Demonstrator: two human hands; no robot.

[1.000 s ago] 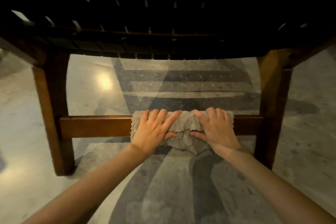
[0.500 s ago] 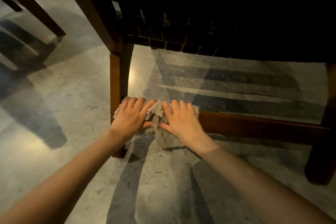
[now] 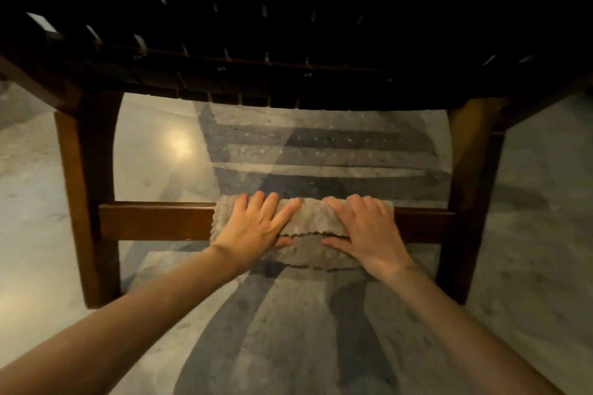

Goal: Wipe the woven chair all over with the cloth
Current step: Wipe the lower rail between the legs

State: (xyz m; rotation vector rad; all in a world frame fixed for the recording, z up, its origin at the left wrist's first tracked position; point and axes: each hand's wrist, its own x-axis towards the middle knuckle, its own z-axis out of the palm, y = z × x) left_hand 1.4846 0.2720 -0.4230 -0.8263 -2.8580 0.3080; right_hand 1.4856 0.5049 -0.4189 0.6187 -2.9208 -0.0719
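The woven chair's dark seat (image 3: 288, 42) fills the top of the view, seen from low in front. Its wooden lower rail (image 3: 154, 221) runs between the two front legs. A grey textured cloth (image 3: 313, 221) is draped over the rail, right of its middle, with its lower edge hanging below. My left hand (image 3: 253, 228) grips the cloth's left part, fingers over the top and thumb on the front. My right hand (image 3: 365, 231) holds the right part the same way. The hands lie side by side with a short stretch of cloth between them.
The chair's left leg (image 3: 86, 186) and right leg (image 3: 468, 186) stand on a pale polished stone floor (image 3: 529, 234). Striped shadows of the seat and of my arms fall across the floor. A light glare shows under the seat at the left.
Half a second ago both hands and the cloth were at the rail's left end by the leg. They have slid right along the rail to right of its middle, and the cloth is spread wider.
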